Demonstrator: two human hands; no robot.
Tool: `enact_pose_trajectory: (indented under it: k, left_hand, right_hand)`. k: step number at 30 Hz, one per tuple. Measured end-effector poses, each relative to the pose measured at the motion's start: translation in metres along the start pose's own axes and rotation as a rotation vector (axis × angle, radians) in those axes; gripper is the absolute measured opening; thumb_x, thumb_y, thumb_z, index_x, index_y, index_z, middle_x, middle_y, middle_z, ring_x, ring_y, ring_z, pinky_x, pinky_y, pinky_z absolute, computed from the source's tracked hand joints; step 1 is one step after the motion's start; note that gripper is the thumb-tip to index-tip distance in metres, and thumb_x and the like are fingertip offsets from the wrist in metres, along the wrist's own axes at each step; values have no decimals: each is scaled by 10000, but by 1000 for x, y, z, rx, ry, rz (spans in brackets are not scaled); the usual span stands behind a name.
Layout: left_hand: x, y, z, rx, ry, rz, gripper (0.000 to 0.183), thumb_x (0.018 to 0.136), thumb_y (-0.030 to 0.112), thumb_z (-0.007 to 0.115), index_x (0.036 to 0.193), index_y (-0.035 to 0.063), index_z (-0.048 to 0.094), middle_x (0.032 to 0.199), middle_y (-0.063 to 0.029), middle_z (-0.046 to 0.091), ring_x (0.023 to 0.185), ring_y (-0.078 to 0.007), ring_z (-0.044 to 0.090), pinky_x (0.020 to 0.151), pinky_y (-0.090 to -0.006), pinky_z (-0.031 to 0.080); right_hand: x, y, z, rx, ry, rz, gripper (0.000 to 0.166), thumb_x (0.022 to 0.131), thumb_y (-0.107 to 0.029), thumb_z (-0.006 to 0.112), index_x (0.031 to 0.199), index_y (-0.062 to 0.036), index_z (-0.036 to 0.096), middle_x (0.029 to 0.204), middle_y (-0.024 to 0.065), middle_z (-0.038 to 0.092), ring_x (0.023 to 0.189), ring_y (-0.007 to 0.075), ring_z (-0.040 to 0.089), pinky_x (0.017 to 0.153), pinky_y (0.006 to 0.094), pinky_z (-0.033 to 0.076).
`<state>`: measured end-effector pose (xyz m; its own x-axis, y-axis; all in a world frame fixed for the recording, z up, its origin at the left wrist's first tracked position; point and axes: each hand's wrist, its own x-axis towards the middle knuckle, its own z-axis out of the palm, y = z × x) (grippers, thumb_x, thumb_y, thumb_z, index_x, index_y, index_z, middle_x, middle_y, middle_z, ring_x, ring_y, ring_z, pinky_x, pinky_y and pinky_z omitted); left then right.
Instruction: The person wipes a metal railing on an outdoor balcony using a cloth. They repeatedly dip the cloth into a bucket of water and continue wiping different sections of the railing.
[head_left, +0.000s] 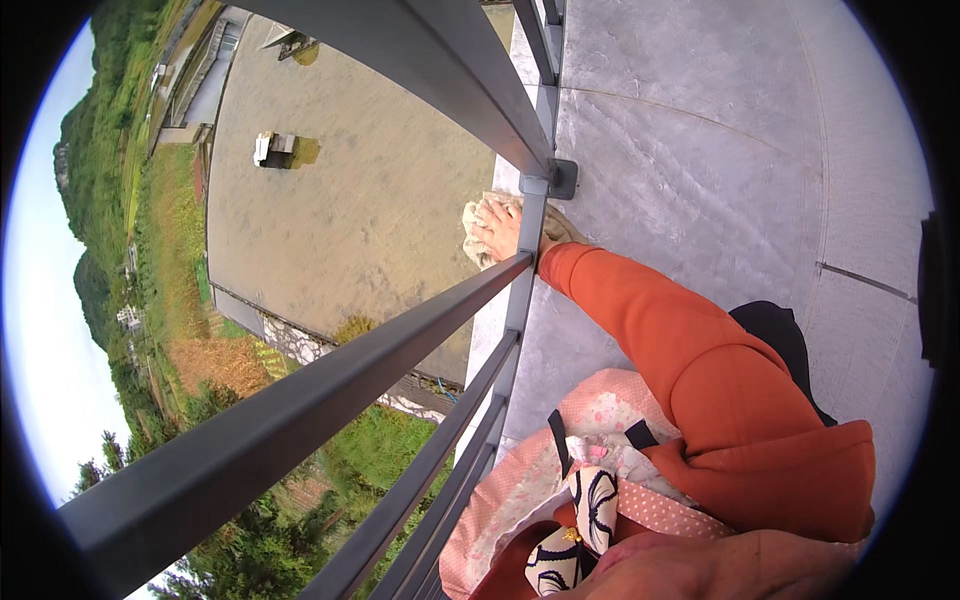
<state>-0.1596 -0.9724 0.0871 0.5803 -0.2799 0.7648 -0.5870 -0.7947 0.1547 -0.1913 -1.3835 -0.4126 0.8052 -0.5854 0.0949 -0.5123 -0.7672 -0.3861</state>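
My right hand presses a crumpled beige cloth against the pale ledge at the floor's outer edge. Its fingers are spread over the cloth and point outwards. More of the cloth shows on the inner side, beside my wrist. A grey metal railing post crosses in front of the hand and hides part of it. The orange sleeve covers the arm, which reaches past the post from the floor side. My left hand is out of view.
Grey railing bars run from the post towards the lower left. A wide grey rail slants across the top. Grey floor tiles lie on the right. Beyond the railing, a flat roof lies below. My pink apron hangs close to the bars.
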Motion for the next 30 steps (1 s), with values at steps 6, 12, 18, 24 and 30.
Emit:
enact_pose_trajectory:
  k: [6,12,18,24,30]
  left_hand:
    - [2,7,10,22,76,-66,73,944,177,417,958,105,421,572,35,297,451,-59,264,387,-209,250]
    - [-3,0,7,-10,58,-45,110,950,195,411,986,94,433,572,39,289,444,-54,254,382,-205,242]
    - [-2,-8,11,-25,89,11,130,955,195,397,1004,82,439,573,36,299,436,-54,253,378,-206,234]
    - [-1,-11,6,21,117,80,152,960,195,384,1021,69,445,575,33,309,427,-54,251,373,-208,227]
    - [1,-7,15,129,96,182,213,987,241,343,1056,71,450,578,31,306,434,-55,264,379,-207,225]
  right_hand:
    - [0,5,-12,-143,-38,152,600,846,-431,531,1315,-62,467,1356,257,402,1254,447,356,1037,549,266]
    - [-35,37,-27,-139,-202,-62,515,815,-287,557,1225,16,481,1232,274,465,1094,415,469,905,470,424]
    - [-98,104,-98,-133,-288,-241,334,809,-159,522,1109,-12,518,1133,210,505,1017,333,514,778,410,489]
    - [-109,182,-141,-290,-299,110,214,836,-107,489,1024,-6,508,1060,223,512,1002,354,530,751,432,504]
    - [-98,215,-131,-135,40,541,218,839,-143,545,1003,-4,514,947,257,540,877,408,565,729,466,486]
